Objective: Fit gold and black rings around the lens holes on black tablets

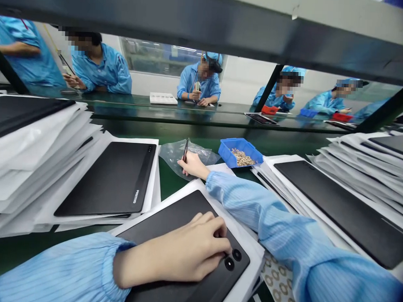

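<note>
My left hand [188, 247] rests on a black tablet back cover [173, 211] lying on white sheets in front of me. Its fingers are curled together, with the tips beside two round camera rings [233, 259]; whatever they may pinch is hidden. Farther forward, my right hand [195, 165] grips dark tweezers [186, 149], pointing upward, above a clear plastic bag [171, 155]. Right of that hand, a blue bin [228, 154] holds many small tan rings [242, 157]. A sheet of ring-shaped stickers [278, 281] lies partly under my right sleeve.
Covers interleaved with white sheets form stacks at left [39, 163] and right [362, 170]. One black cover [111, 178] lies left, another [338, 204] right. A grey beam [206, 28] crosses overhead. Several co-workers in blue sit across the green bench [129, 126].
</note>
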`<state>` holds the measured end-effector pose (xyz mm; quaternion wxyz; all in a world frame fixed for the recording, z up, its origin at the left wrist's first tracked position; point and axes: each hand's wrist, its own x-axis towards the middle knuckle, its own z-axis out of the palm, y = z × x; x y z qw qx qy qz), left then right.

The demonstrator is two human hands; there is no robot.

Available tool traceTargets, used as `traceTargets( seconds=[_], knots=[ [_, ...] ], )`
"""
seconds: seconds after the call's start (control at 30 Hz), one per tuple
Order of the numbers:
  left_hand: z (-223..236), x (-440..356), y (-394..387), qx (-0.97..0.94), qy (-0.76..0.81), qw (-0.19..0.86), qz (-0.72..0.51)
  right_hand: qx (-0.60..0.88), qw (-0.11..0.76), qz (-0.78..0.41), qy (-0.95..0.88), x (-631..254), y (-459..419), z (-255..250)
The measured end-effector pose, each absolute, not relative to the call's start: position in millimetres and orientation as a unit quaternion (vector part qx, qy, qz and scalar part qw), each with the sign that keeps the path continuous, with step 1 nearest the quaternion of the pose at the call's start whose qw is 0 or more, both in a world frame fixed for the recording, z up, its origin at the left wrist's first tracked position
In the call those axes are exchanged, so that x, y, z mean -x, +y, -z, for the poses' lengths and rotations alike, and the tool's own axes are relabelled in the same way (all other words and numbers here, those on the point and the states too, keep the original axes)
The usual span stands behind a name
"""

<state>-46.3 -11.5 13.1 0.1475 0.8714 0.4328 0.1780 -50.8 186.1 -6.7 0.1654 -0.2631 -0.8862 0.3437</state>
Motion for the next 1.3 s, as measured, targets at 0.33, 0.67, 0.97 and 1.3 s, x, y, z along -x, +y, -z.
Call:
traceTargets(
  seconds=[0.33, 0.67, 0.97, 1.3],
  knots=[
    [-15, 45, -12, -0.871, 0.435, 0.146, -0.174, 0.248, 0.205, -0.264, -0.909, 16, 182, -46],
    [22, 93, 27, -0.682, 0.669, 0.014, -0.294, 0.275, 0.124, -0.291, -0.908, -82, 158, -11],
    [6, 89, 21, -0.681, 0.684, 0.028, -0.26, 0.19, 0.208, -0.363, -0.888, -84, 137, -9],
    [-75, 113, 3, -0.588, 0.775, -0.053, -0.226, 0.245, 0.311, -0.566, -0.723, -94, 138, -28]
  ],
)
